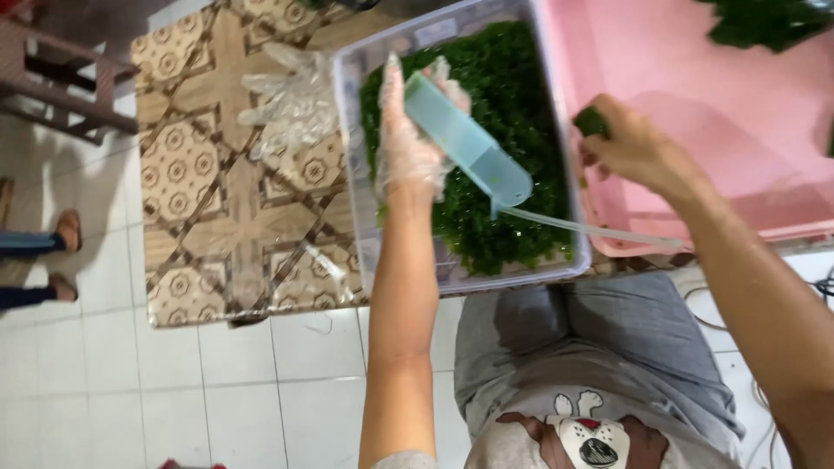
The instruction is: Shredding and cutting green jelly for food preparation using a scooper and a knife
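Observation:
My left hand, in a thin clear plastic glove, grips a light blue oblong nozzle with a clear tube trailing from its lower end. It hovers over a clear plastic tub filled with dark green clustered seaweed-like plants. My bare right hand pinches a small green clump at the edge of a pink basin, right of the clear tub.
A spare clear glove lies on the brown patterned table left of the tub. More green plants sit at the pink basin's far corner. Another person's sandalled feet stand on the white tiled floor, with a chair nearby.

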